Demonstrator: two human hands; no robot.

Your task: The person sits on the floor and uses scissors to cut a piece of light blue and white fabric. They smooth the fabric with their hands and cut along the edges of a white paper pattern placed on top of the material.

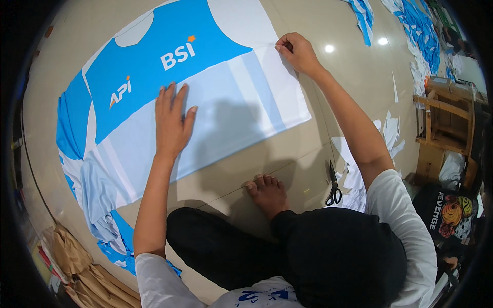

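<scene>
A large printed fabric piece (149, 56), bright blue with white shapes and lettering, is spread on the tiled floor. Across its near half lies a pale blue and white layer (221, 118), its back side apparently facing up. My left hand (172, 120) rests flat on this pale layer, fingers stretched and tips at the border with the bright blue. At the upper right edge, my right hand (302, 55) has thumb and fingers pinched together on the white margin of the fabric. What lies right under those fingertips is partly hidden.
Black-handled scissors (334, 187) lie right of my bare foot (269, 197), beside white fabric scraps (354, 179). More blue and white cloth is bunched at left (102, 190) and heaped far right (421, 31). A wooden stool (444, 108) stands at right; brown material (72, 251) sits lower left.
</scene>
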